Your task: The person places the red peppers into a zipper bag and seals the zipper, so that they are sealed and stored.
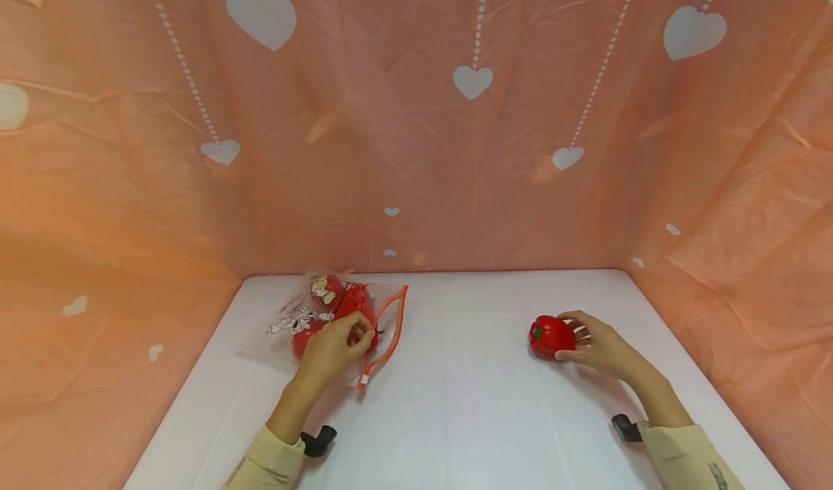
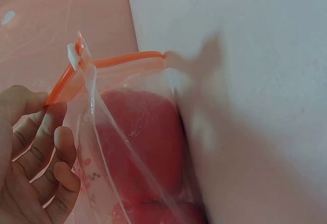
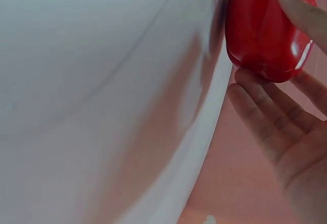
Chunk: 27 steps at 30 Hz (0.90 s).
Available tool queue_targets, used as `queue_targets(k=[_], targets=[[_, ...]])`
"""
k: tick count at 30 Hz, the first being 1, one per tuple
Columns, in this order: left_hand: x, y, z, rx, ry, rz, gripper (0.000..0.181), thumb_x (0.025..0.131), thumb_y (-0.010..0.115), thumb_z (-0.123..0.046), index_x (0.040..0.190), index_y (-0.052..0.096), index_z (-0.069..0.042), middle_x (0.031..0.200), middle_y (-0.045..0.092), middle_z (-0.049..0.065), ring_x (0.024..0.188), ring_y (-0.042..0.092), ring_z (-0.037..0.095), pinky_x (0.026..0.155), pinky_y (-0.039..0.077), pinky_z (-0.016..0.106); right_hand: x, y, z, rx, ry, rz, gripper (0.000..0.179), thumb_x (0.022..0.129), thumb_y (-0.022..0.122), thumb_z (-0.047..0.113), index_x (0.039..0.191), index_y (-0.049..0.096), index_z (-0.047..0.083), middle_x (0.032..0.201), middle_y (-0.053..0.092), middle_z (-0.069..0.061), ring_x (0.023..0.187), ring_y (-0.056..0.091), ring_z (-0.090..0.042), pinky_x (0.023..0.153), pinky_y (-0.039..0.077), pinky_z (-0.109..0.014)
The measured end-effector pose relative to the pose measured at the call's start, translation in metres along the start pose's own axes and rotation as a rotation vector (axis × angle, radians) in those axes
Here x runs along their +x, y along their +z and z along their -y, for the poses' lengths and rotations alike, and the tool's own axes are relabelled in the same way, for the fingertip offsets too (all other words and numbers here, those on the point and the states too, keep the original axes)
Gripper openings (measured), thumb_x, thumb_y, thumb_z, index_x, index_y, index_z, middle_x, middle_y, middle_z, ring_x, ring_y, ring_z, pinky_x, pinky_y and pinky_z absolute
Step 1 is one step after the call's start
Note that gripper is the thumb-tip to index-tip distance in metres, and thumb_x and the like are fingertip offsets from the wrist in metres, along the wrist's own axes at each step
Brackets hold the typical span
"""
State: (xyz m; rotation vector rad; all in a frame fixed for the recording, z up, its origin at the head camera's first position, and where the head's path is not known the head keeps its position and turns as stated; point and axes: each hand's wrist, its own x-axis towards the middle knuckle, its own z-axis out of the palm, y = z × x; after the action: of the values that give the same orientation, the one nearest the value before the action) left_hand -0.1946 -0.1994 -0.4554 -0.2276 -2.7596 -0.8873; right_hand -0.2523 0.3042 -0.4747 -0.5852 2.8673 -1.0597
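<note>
On the left of the table lies a clear plastic zip bag (image 1: 265, 347) with cartoon prints and several red vegetables or fruits (image 1: 306, 337) inside. My left hand (image 1: 330, 347) pinches its orange zip edge (image 2: 60, 85) between thumb and forefinger. The zip edge gapes into a loop, and a white slider (image 2: 73, 56) sits along it. In the left wrist view, a smooth red rounded thing (image 2: 140, 142) shows through the plastic. Over on the right, a glossy red bell pepper (image 1: 550, 337) with a green stem is gripped by my right hand (image 1: 601, 351), thumb on one side and fingers on the other.
A white-covered table (image 1: 455, 403) carries everything. Orange curtains (image 1: 416, 150) with white hearts hang behind and at both sides. Black wrist mounts (image 1: 319, 441) stick out from both sleeves.
</note>
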Motion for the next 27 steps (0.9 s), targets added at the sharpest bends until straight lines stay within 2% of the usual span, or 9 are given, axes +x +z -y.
queue_targets(k=[4,16,27], targets=[[0.000,0.000,0.000,0.002,0.001,-0.001,0.012,0.096,0.082,-0.021,0.097,0.070,-0.020,0.082,0.067,-0.010,0.075,0.057,0.011,0.070,0.050,0.033,0.004,0.007,0.005,0.008,-0.034,-0.015,0.071,0.084,0.094,0.022,0.141,0.058,-0.001,0.121,0.068,-0.020,0.106,0.068,-0.034,0.087,0.063,-0.046],[0.001,0.002,0.000,0.004,-0.003,0.002,0.012,0.095,0.082,-0.021,0.097,0.070,-0.021,0.081,0.067,-0.010,0.075,0.057,0.011,0.069,0.050,0.032,0.021,0.027,0.023,0.015,-0.071,-0.050,0.071,0.085,0.093,0.023,0.143,0.057,0.002,0.129,0.068,-0.021,0.109,0.070,-0.036,0.093,0.061,-0.053],[0.000,0.002,-0.001,-0.002,-0.005,0.005,0.012,0.095,0.082,-0.021,0.097,0.070,-0.022,0.081,0.067,-0.010,0.075,0.057,0.011,0.068,0.050,0.032,0.032,0.044,0.043,0.073,-0.108,-0.057,0.071,0.085,0.094,0.021,0.143,0.058,0.005,0.131,0.068,-0.019,0.109,0.072,-0.034,0.094,0.061,-0.050]])
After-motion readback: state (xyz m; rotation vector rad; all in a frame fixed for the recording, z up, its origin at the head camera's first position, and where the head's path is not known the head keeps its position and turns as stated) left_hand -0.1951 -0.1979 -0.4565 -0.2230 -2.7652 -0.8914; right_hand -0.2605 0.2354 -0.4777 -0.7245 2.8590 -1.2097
